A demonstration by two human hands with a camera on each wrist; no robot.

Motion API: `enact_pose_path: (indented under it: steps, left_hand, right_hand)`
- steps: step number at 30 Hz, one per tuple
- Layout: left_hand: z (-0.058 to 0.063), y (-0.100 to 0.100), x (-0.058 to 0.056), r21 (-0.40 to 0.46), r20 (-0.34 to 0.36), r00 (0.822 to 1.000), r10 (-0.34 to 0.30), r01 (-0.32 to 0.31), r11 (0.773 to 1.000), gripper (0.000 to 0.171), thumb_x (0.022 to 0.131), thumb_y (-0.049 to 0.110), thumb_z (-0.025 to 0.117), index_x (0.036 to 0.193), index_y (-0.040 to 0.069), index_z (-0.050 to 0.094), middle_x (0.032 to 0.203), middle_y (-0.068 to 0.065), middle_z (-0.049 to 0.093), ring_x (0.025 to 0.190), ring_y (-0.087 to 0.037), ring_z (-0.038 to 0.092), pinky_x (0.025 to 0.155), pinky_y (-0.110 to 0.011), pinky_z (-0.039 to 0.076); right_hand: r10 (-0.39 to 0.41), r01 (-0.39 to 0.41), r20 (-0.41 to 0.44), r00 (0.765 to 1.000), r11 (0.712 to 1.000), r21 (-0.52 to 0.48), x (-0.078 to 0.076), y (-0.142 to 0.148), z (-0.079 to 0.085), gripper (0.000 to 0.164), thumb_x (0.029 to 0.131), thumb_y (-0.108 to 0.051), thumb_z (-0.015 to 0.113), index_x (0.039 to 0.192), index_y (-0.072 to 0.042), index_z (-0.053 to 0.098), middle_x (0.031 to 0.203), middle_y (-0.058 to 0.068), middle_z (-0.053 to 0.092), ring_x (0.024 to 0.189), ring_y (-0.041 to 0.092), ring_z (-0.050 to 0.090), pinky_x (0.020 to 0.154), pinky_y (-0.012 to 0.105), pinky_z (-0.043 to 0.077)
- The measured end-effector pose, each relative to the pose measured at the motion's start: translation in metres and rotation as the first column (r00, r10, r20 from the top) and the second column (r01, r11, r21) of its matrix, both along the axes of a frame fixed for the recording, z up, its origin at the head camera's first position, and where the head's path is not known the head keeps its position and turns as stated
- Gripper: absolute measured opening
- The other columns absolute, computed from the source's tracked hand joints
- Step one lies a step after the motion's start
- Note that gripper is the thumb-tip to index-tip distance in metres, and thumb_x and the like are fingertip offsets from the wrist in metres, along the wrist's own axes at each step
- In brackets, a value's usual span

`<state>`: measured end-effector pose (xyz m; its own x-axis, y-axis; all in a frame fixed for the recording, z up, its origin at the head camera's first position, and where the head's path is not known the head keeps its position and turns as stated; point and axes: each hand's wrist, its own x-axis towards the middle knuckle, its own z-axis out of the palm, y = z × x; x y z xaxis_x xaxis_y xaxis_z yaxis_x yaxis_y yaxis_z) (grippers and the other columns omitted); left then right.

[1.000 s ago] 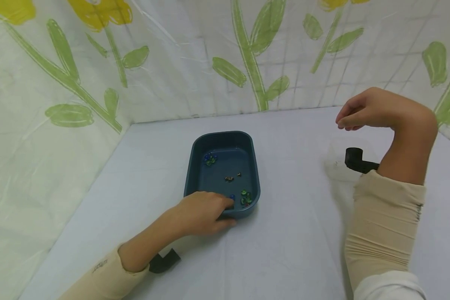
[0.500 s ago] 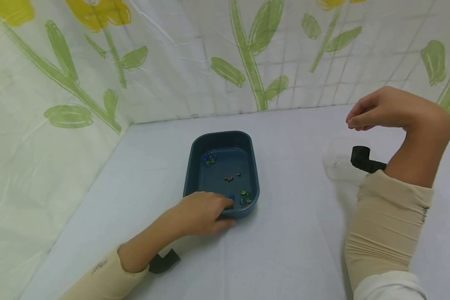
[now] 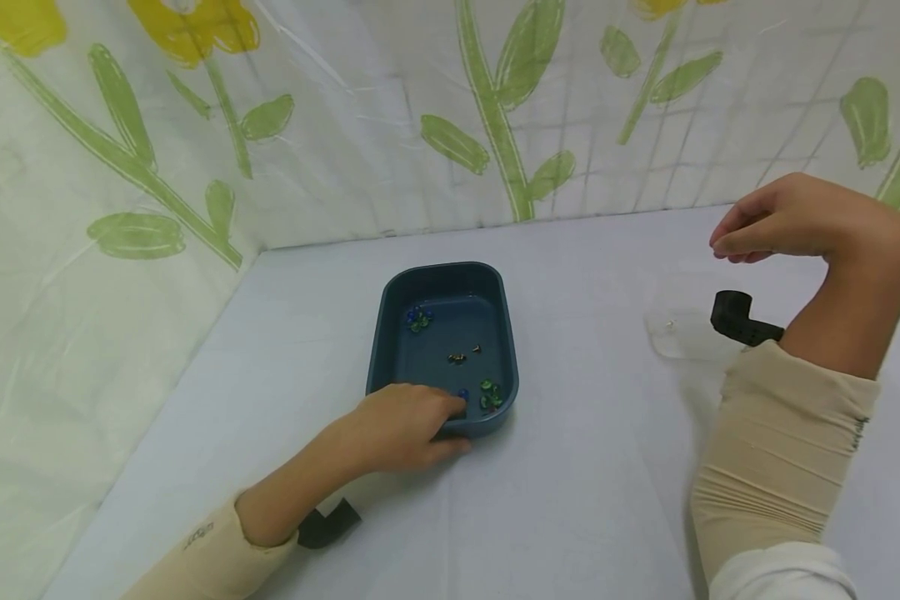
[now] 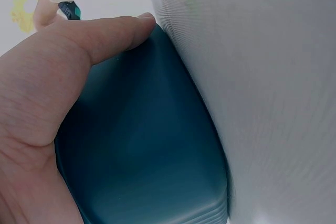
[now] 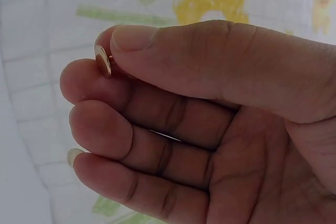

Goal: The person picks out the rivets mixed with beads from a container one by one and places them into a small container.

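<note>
My left hand (image 3: 405, 427) grips the near wall of a dark blue rectangular tray (image 3: 512, 350), fingers over the rim and thumb along the outside, as the left wrist view shows. In the tray lie gold thumbtacks (image 3: 457, 358) near the middle, blue and green pieces (image 3: 419, 318) at the far left, and mostly green pieces (image 3: 491, 395) at the near right. At the right, raised with the wrist bent, my right hand (image 3: 810, 218) pinches a gold thumbtack (image 5: 103, 61) between thumb and index finger. Its flat round head shows in the right wrist view.
A clear see-through container (image 3: 663, 343) with a tiny bright piece in it stands below my right hand, partly hidden by the black wrist camera mount (image 3: 733, 317). White cloth covers the table (image 3: 570, 500). Behind it hangs a flower-painted curtain (image 3: 345, 150).
My right hand has moved to the right, showing more of the clear container's left side. My left hand has stayed on the tray.
</note>
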<state>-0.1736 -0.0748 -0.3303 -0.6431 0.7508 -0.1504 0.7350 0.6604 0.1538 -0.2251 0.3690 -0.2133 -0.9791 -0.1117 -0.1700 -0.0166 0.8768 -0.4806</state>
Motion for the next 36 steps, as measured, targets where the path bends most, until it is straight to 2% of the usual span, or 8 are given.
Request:
enact_pose_path:
  steps: [14,17,20,24,26,30,36]
  left_hand:
    - [-0.002,-0.001,-0.001,0.016,-0.006,1.000,-0.017,0.017,1.000,0.024,0.095,0.039,0.069,0.090,0.017,0.064,0.075,0.011,0.057,0.064,-0.010,0.049,0.060,-0.029,0.044]
    - [-0.003,-0.001,-0.001,0.023,-0.007,1.000,-0.026,0.026,0.999,0.023,0.095,0.038,0.070,0.088,0.017,0.063,0.074,0.011,0.055,0.064,-0.009,0.048,0.060,-0.028,0.043]
    - [-0.003,-0.002,-0.001,0.027,-0.003,1.000,-0.030,0.030,0.999,0.023,0.095,0.038,0.070,0.088,0.017,0.063,0.073,0.011,0.054,0.063,-0.009,0.048,0.059,-0.028,0.043]
    - [-0.002,-0.001,-0.001,0.029,-0.001,1.000,-0.031,0.031,0.999,0.024,0.095,0.038,0.070,0.088,0.017,0.062,0.073,0.011,0.054,0.063,-0.009,0.048,0.058,-0.028,0.043]
    - [-0.002,-0.001,-0.001,0.028,-0.005,0.999,-0.032,0.032,0.999,0.024,0.095,0.038,0.070,0.088,0.017,0.063,0.074,0.011,0.055,0.063,-0.009,0.048,0.058,-0.028,0.043]
    - [-0.002,-0.001,-0.001,0.024,-0.006,1.000,-0.029,0.029,0.999,0.024,0.095,0.039,0.070,0.088,0.017,0.063,0.074,0.011,0.056,0.064,-0.009,0.048,0.059,-0.028,0.043]
    - [-0.002,-0.001,-0.001,0.022,-0.002,1.000,-0.023,0.023,0.999,0.024,0.095,0.039,0.070,0.089,0.017,0.063,0.075,0.011,0.056,0.064,-0.009,0.048,0.059,-0.028,0.043]
  right_hand:
    - [-0.012,0.012,0.029,1.000,1.000,-0.010,-0.001,0.001,0.000,0.031,0.095,-0.029,0.068,0.115,-0.005,0.069,0.098,0.004,0.069,0.087,0.012,0.062,0.091,0.060,0.036]
    - [-0.013,0.013,0.023,1.000,1.000,-0.001,-0.001,0.003,-0.002,0.032,0.095,-0.030,0.068,0.114,-0.004,0.069,0.099,0.006,0.069,0.089,0.016,0.063,0.090,0.061,0.037]
    - [-0.007,0.006,0.021,1.000,0.999,0.032,-0.001,0.005,-0.004,0.042,0.097,-0.035,0.066,0.122,-0.001,0.066,0.117,0.020,0.064,0.105,0.033,0.059,0.091,0.064,0.036]
    - [-0.004,0.001,0.041,0.999,0.998,0.068,-0.001,0.010,-0.006,0.063,0.098,-0.044,0.062,0.139,0.004,0.053,0.147,0.035,0.035,0.128,0.053,0.034,0.093,0.069,0.031]
    - [-0.016,0.013,0.058,0.998,0.999,0.051,-0.001,0.011,-0.007,0.071,0.098,-0.045,0.062,0.144,0.006,0.045,0.151,0.036,0.028,0.131,0.055,0.027,0.095,0.071,0.029]
    - [-0.032,0.029,0.064,0.997,0.999,0.039,-0.002,0.011,-0.007,0.079,0.097,-0.048,0.062,0.148,0.006,0.038,0.152,0.036,0.025,0.132,0.056,0.026,0.096,0.072,0.028]
    - [-0.013,0.010,0.044,0.999,0.998,0.066,-0.003,0.008,-0.007,0.075,0.097,-0.049,0.061,0.145,0.006,0.043,0.150,0.036,0.031,0.130,0.054,0.031,0.095,0.071,0.029]
